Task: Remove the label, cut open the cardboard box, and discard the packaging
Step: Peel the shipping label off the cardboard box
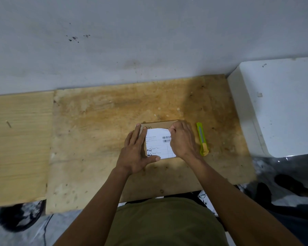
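A small flat cardboard box (158, 125) lies on the stained plywood table (100, 132). A white shipping label (156, 142) with barcodes covers most of its top. My left hand (137, 151) presses flat on the box's left side, fingers straight, thumb along the label's near edge. My right hand (182, 139) has its fingers curled at the label's far right corner, pinching the lifted edge. A green and yellow utility knife (202, 139) lies on the table just right of my right hand.
A white appliance or cabinet (277, 107) stands at the table's right end. A grey wall (132, 41) runs behind the table. A lighter wooden board (20, 142) adjoins on the left. A dark round object (18, 217) sits on the floor at lower left.
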`<action>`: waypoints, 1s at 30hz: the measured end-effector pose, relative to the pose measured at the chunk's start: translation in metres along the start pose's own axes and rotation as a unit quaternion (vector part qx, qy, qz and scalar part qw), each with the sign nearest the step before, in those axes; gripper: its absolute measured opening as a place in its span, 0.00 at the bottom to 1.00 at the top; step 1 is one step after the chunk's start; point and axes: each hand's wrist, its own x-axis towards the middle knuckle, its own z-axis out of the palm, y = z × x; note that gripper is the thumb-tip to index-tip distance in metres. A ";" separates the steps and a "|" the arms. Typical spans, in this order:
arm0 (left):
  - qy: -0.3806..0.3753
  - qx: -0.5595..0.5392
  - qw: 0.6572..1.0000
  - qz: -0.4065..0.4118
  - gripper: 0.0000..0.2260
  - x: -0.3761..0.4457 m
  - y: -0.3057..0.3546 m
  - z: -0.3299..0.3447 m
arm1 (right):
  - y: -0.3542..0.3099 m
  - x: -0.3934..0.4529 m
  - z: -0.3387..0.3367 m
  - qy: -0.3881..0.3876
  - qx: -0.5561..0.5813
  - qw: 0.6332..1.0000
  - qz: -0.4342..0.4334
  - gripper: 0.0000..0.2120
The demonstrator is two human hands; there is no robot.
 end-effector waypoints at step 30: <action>0.005 -0.005 0.999 -0.034 0.56 -0.004 0.004 -0.002 | 0.026 -0.003 -0.017 -0.140 0.228 0.962 -0.059 0.05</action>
